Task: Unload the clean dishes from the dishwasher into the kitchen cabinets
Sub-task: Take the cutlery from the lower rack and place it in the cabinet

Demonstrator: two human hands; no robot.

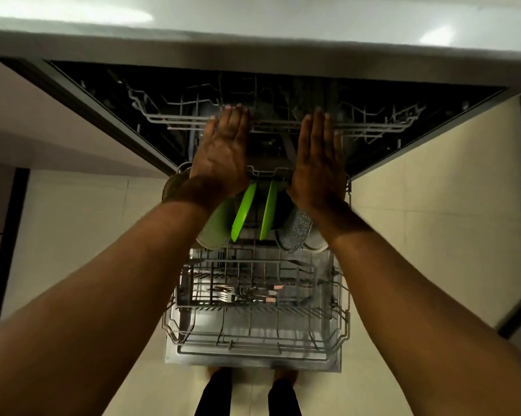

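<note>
Together, left hand [223,148], right hand [316,157] flat against upper rack [169,120] — green plates [243,211] below.

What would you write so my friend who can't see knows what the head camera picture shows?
A person's left hand and right hand lie flat against the front of the dishwasher's upper rack. Below, the pulled-out lower rack holds green plates and cutlery.
</note>
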